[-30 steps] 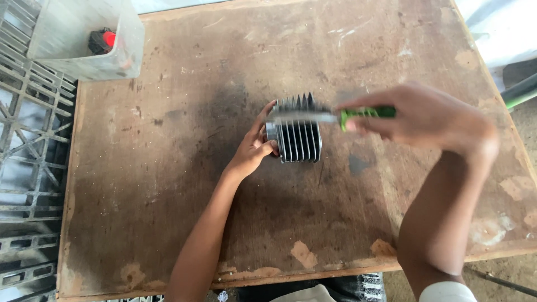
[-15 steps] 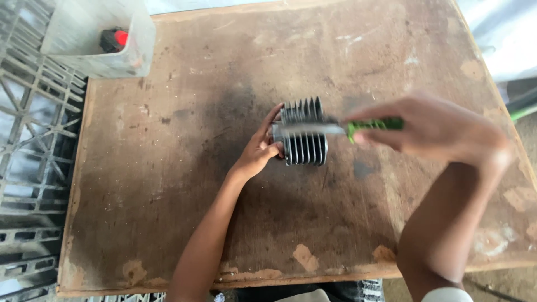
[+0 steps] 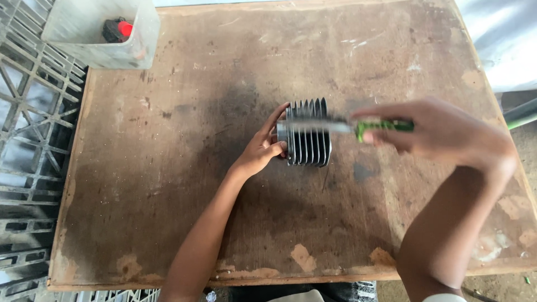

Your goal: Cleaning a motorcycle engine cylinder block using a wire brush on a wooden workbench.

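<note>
Head view looks down on a worn wooden board, near whose middle lies a finned metal cylinder on its side, with a dark stain on the wood around it. At the cylinder's left end the left hand curls its fingers against the metal to steady it, while the right hand is closed around the green handle of a tool whose blurred metal shaft lies across the fins. At the board's far left corner stands a translucent plastic tub with a red-and-black object inside, beside a grey plastic crate.
</note>
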